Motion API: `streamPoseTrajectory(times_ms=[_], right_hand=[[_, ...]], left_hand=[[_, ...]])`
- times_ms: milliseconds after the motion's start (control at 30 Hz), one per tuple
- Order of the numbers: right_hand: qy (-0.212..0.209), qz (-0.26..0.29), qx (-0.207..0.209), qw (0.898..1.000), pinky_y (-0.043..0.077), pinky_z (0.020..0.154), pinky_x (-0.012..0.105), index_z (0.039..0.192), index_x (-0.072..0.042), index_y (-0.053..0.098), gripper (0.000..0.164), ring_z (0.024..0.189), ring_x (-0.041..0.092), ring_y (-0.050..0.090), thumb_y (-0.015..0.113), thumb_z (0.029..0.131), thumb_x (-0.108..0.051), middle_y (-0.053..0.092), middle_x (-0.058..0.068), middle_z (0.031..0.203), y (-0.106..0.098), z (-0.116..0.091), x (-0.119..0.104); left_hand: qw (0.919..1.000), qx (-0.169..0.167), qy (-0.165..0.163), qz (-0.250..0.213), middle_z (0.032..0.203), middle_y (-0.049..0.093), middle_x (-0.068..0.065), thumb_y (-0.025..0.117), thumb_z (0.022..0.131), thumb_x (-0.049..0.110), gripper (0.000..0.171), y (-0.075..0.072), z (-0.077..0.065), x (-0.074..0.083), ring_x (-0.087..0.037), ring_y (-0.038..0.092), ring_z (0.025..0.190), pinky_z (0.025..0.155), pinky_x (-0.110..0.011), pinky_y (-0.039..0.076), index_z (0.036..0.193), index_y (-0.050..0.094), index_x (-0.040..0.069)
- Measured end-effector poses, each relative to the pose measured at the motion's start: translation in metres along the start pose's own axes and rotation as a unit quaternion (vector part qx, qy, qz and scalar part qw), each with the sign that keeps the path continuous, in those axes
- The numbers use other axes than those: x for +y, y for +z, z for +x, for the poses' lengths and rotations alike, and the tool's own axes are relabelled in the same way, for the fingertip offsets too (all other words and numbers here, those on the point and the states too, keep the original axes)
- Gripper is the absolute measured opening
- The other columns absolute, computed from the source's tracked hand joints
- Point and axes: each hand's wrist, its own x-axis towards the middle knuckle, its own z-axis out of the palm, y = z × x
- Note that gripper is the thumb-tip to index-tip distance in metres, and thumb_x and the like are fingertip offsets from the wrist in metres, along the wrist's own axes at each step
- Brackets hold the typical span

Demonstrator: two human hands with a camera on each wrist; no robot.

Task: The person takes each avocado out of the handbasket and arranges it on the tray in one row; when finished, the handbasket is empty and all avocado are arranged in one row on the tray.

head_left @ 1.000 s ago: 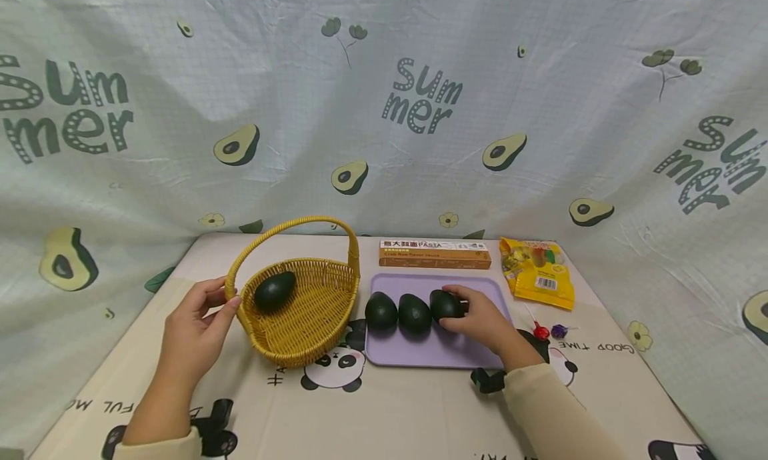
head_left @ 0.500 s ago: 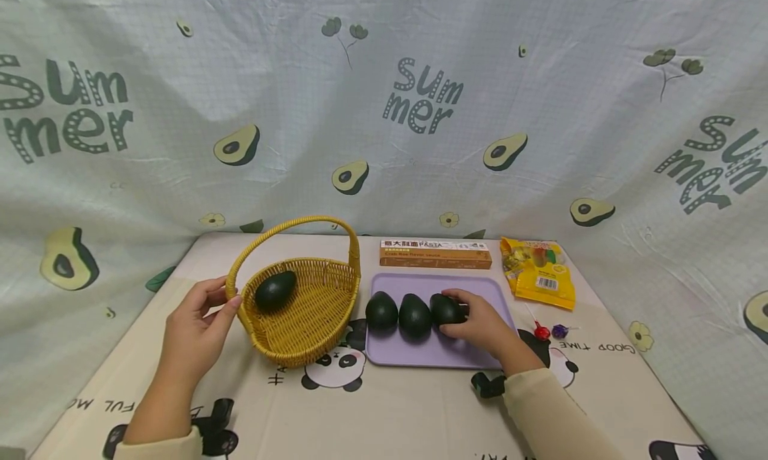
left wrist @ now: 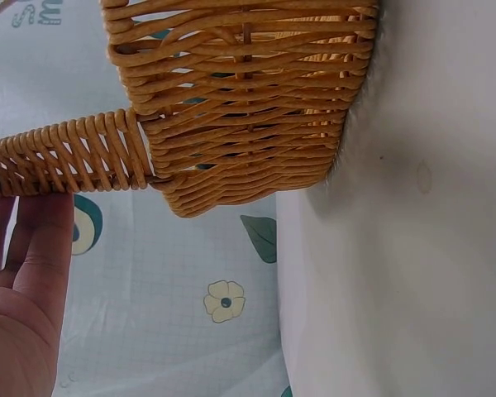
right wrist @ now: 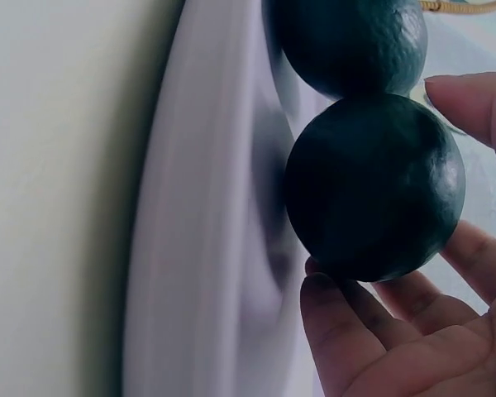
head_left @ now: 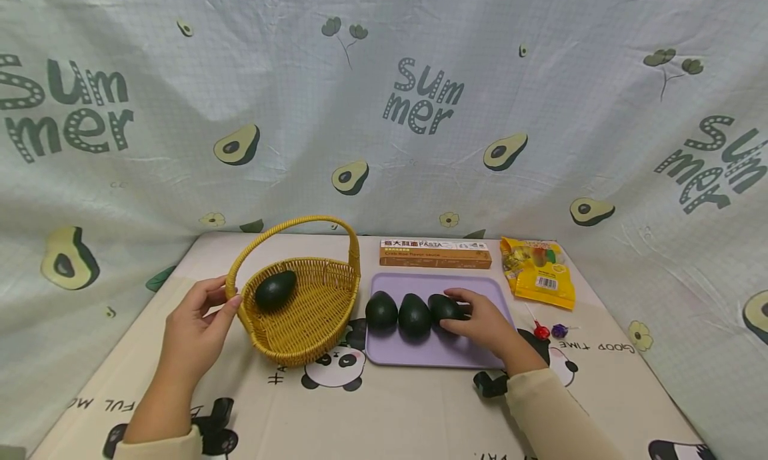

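At the left of the head view stands a yellow woven basket (head_left: 303,353) with a tall handle (head_left: 318,219), and one dark green avocado (head_left: 275,291) lies inside. My left hand (head_left: 195,327) holds the handle low on its left side, thumb in front. In the left wrist view its fingers (left wrist: 45,256) meet the handle's wicker. Three avocados sit in a row on a lilac tray (head_left: 414,357). Thumb and fingers of my right hand (head_left: 483,320) go round the rightmost avocado (right wrist: 372,190), which abuts the middle avocado (head_left: 414,317). Left of these is the third avocado (head_left: 381,312).
Behind the tray lies a long pasta box (head_left: 435,255). A yellow candy bag (head_left: 543,280) is at the back right, with a red lollipop (head_left: 541,331) and a purple lollipop (head_left: 560,331) in front. A printed curtain (head_left: 384,113) closes off the back.
The rightmost avocado has shifted very slightly left towards the middle one, with my right hand's fingers round it. My left hand and the basket have stayed put.
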Motion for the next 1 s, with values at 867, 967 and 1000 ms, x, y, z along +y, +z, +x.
streamPoseTrajectory(times_ms=[867, 967, 1000], right_hand=[[-0.102, 0.002, 0.059, 0.993, 0.044, 0.115, 0.05, 0.136, -0.01, 0.062, 0.052, 0.134, 0.034, 0.058, 0.081, 0.09, -0.025, 0.064, 0.016, 0.139, 0.003, 0.009, -0.038], [-0.11, 0.008, 0.052, 0.993, 0.043, 0.115, 0.049, 0.136, -0.01, 0.062, 0.053, 0.134, 0.033, 0.057, 0.081, 0.089, -0.024, 0.064, 0.014, 0.139, 0.005, 0.01, -0.046], [-0.111, 0.011, 0.048, 0.993, 0.043, 0.116, 0.048, 0.136, -0.01, 0.062, 0.054, 0.135, 0.032, 0.057, 0.081, 0.089, -0.025, 0.064, 0.013, 0.14, 0.006, 0.011, -0.049]], left_hand=[[1.0, -0.006, 0.006, 0.002, 0.116, 0.068, -0.013, 0.069, 0.098, 0.008, 0.028, -0.002, 0.003, -0.001, 0.018, 0.052, 0.104, 0.082, 0.002, 0.044, 0.123, 0.06, 0.001], [0.9999, -0.011, 0.0, -0.001, 0.116, 0.068, -0.013, 0.07, 0.098, 0.01, 0.027, -0.002, 0.004, 0.0, 0.021, 0.05, 0.103, 0.082, 0.003, 0.044, 0.122, 0.06, 0.002], [0.9999, -0.013, -0.003, -0.001, 0.117, 0.069, -0.013, 0.07, 0.098, 0.011, 0.027, -0.002, 0.004, 0.0, 0.021, 0.05, 0.103, 0.082, 0.002, 0.045, 0.122, 0.06, 0.002]])
